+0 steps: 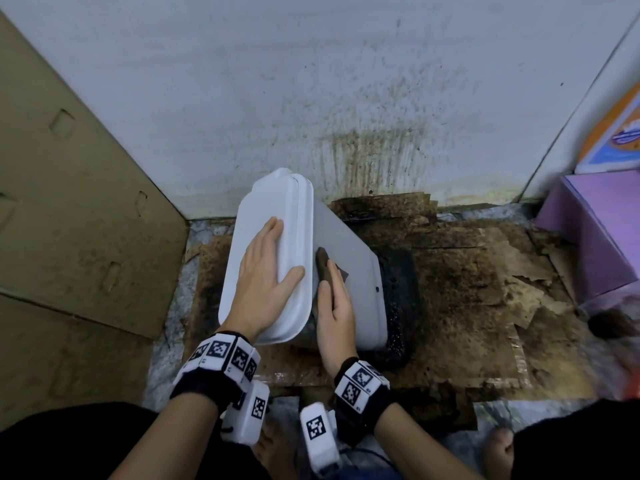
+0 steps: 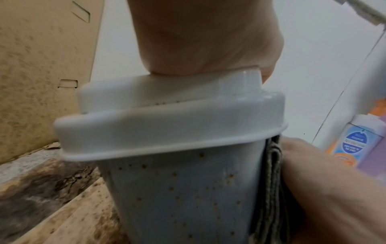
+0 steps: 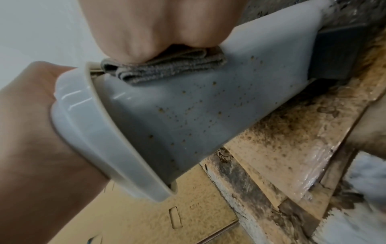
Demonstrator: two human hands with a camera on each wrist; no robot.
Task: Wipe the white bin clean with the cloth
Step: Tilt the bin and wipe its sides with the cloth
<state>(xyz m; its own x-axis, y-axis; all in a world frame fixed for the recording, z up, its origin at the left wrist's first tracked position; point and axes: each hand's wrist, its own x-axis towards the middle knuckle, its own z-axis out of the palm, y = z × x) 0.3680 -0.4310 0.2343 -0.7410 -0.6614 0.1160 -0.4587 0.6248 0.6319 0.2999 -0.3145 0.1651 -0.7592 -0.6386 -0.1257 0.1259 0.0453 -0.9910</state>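
Note:
The white bin (image 1: 349, 258) is tipped toward the left on its dark base, its lid (image 1: 263, 209) facing up-left. Brown specks dot its side (image 2: 183, 189) (image 3: 198, 115). My left hand (image 1: 266, 271) lies flat on the lid, fingers straight, thumb along the lid's rim; the left wrist view shows the left hand (image 2: 204, 41) bearing down on the lid. My right hand (image 1: 337, 306) presses a folded grey-brown cloth (image 1: 323, 261) flat against the bin's side just below the lid rim. The folded cloth (image 3: 167, 66) (image 2: 271, 181) sits under the right hand (image 3: 156, 28).
Stained, wet cardboard (image 1: 467, 271) covers the floor under the bin. A cardboard sheet (image 1: 69, 202) leans at the left. The white wall (image 1: 363, 150) behind is spattered brown. A purple box (image 1: 595, 230) and an orange-and-blue package (image 1: 620, 133) stand at the right.

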